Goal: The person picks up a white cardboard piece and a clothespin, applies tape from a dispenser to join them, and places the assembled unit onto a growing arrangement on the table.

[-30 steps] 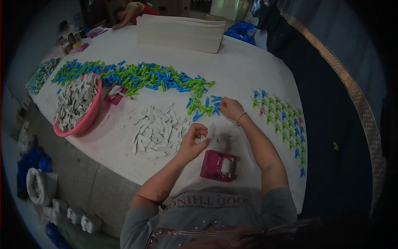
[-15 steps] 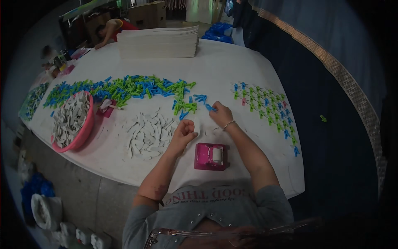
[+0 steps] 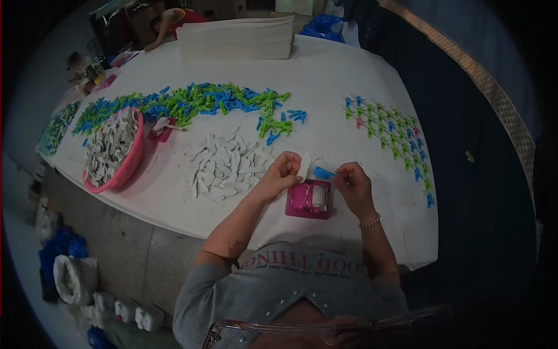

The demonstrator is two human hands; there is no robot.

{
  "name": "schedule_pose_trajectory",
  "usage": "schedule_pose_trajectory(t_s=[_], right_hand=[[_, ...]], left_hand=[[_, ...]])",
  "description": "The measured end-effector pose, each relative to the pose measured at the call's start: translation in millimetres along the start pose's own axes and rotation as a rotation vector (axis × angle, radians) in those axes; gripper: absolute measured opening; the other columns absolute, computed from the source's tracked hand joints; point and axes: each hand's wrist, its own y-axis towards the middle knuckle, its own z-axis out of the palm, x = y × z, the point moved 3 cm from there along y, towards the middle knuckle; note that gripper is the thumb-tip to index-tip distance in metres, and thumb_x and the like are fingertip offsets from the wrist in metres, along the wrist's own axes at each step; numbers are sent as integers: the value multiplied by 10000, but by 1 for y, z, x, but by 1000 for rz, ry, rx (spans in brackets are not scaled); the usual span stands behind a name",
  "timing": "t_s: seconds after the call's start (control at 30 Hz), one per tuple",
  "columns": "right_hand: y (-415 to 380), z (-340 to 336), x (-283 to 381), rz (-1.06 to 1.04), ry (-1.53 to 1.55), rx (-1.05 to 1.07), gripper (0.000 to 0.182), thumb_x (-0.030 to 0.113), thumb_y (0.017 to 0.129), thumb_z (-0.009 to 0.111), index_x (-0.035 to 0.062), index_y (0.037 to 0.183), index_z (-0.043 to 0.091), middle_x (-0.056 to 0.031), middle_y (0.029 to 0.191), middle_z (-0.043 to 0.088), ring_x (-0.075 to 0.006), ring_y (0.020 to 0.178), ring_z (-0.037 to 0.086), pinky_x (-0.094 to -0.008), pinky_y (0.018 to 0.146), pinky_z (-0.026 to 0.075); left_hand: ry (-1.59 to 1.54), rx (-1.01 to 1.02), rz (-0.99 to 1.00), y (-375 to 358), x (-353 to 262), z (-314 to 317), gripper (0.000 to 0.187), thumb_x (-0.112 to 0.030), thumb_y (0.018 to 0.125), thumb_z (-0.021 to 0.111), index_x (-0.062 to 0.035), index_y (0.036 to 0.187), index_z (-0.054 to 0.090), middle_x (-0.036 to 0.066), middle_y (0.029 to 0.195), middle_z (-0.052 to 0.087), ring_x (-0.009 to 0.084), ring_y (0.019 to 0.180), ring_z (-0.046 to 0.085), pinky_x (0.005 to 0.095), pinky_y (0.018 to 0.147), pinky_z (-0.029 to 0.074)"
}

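My left hand [image 3: 283,170] pinches a thin white piece [image 3: 304,165] at the upper left of the pink tape dispenser [image 3: 308,199]. Between the fingertips of my right hand [image 3: 354,181] is a blue clip [image 3: 324,173], held level just above the dispenser's upper right corner. The white piece and the clip are close together, with a small gap between them. A white roll [image 3: 319,197] sits in the dispenser. Left of my left hand lies a loose pile of similar white pieces [image 3: 224,167].
Green and blue clips [image 3: 203,100] spread across the table [image 3: 325,70]. A pink basin [image 3: 137,152] of white pieces stands left. Linked clips [image 3: 390,125] lie right, a paper stack [image 3: 235,41] at the back. Another person [image 3: 168,26] leans on the far edge.
My right hand has brought the blue clip from the clip pile down beside the dispenser. My left hand still holds the white piece, now nearer the dispenser. The whole view has shifted slightly.
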Motion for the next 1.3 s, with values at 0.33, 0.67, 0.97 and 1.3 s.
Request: schedule_pose_trajectory(t_s=[0.33,0.67,0.97,1.3], right_hand=[[1,12,-4,44,35,64,292,176,832,731,28,1005,548,-37,802,646,-71,724,591,-222,665,482],[1,15,0,199,342,57,189,100,893,625,26,1038,529,-22,868,597,-68,755,552,-226,684,465],[-42,-35,-37,305,513,-163,100,110,894,607,28,947,584,-33,808,596,-108,671,563,-253,632,476],[-119,-217,-96,200,-813,-813,35,45,847,609,16,837,592,-126,822,611,-267,698,614,-333,636,497]], left_hand=[[25,43,-8,-3,-6,9,393,48,788,602,-73,1123,437,-18,908,551,46,835,517,190,751,407],[87,27,-23,-5,-8,10,426,37,762,624,-76,1130,442,-21,881,555,60,783,493,211,720,396],[458,-14,172,3,-3,7,583,-62,713,631,-74,1258,424,36,1205,479,128,984,457,272,890,359],[352,-208,171,7,7,-6,504,-29,755,586,-51,1243,463,32,1224,487,119,1000,455,262,915,347]])
